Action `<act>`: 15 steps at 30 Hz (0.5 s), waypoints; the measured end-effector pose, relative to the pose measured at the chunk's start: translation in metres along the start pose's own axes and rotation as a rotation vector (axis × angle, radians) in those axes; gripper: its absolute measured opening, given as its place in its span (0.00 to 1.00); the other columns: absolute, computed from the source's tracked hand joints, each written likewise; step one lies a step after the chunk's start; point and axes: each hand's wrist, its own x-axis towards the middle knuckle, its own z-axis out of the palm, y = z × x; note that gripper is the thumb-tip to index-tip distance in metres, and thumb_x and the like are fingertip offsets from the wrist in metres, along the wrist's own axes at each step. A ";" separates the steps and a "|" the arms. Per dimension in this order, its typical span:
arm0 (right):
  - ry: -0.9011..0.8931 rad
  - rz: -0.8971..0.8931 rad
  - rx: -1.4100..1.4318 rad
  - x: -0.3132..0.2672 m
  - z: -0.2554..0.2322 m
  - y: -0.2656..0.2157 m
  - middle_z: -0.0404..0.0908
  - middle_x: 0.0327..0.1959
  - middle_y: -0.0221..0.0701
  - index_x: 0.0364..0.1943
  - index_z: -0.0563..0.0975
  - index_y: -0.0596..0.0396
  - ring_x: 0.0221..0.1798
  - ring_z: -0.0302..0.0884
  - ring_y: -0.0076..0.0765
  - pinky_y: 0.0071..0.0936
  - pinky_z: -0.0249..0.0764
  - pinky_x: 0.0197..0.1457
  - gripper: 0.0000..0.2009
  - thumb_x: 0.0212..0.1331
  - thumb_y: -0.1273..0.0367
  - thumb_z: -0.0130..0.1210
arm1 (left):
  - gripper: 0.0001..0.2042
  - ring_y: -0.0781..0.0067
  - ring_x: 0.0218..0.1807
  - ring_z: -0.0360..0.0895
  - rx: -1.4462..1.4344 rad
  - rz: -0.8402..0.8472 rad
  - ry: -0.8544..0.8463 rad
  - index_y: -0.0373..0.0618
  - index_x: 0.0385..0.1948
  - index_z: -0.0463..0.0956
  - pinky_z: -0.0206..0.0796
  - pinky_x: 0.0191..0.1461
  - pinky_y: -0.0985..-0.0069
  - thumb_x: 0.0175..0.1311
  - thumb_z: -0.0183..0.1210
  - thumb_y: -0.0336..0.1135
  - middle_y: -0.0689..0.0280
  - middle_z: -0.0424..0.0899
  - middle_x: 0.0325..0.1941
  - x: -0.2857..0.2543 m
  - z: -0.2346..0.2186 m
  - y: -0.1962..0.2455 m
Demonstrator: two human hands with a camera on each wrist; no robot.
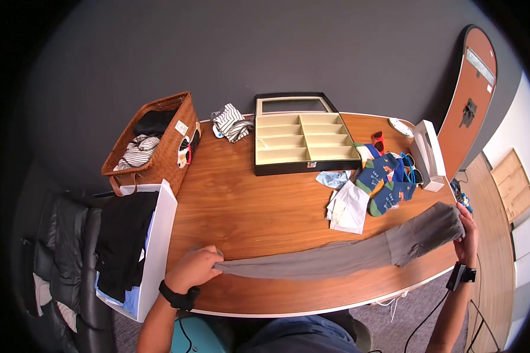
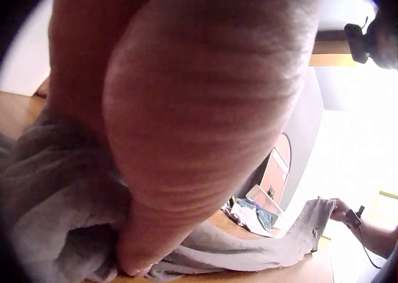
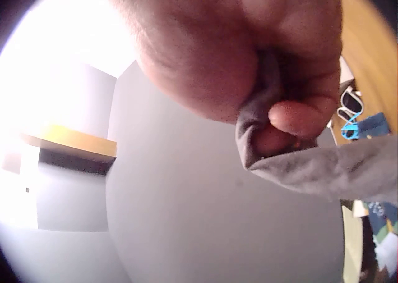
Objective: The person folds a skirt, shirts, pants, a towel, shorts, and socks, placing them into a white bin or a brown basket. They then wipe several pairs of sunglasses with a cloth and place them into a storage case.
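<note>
A long, soft grey garment (image 1: 312, 259) is stretched in a narrow strip along the front of the table; its cut does not show plainly. My left hand (image 1: 193, 268) grips its narrow end, and in the left wrist view the grey cloth (image 2: 59, 202) bunches around the fingers. At the table's right side, my right hand (image 1: 467, 238) holds the wider end, raised above the tabletop. Seen from the right wrist, a fold of the cloth (image 3: 252, 140) is pinched between thumb and fingers.
Behind the garment lie patterned blue socks (image 1: 388, 197), white cloth (image 1: 348, 209) and sunglasses (image 1: 378, 143). An open compartment case (image 1: 306, 167) stands at the back, beside striped cloth (image 1: 232, 123). To the left are a wicker basket (image 1: 174, 141) and a white box (image 1: 166, 217) of dark clothes.
</note>
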 end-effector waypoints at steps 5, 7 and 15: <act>-0.051 -0.014 0.024 0.002 -0.022 0.007 0.79 0.52 0.35 0.58 0.71 0.60 0.48 0.79 0.28 0.22 0.78 0.46 0.19 0.63 0.72 0.45 | 0.15 0.53 0.41 0.80 -0.250 -0.102 -0.213 0.35 0.36 0.80 0.70 0.45 0.68 0.54 0.66 0.38 0.51 0.82 0.36 -0.018 -0.052 -0.008; -0.259 0.020 0.014 0.010 -0.053 0.017 0.78 0.54 0.36 0.55 0.73 0.60 0.56 0.76 0.33 0.29 0.74 0.58 0.17 0.62 0.72 0.46 | 0.17 0.52 0.37 0.81 -0.199 -0.215 -0.310 0.34 0.38 0.80 0.71 0.42 0.68 0.55 0.66 0.40 0.50 0.83 0.34 -0.028 -0.079 0.003; -0.265 0.046 -1.052 0.000 -0.071 0.057 0.79 0.47 0.33 0.52 0.76 0.53 0.49 0.78 0.37 0.31 0.75 0.52 0.19 0.53 0.75 0.54 | 0.14 0.72 0.29 0.73 -0.224 -0.245 0.021 0.39 0.36 0.77 0.67 0.34 0.74 0.47 0.67 0.29 0.62 0.76 0.24 -0.015 -0.033 -0.039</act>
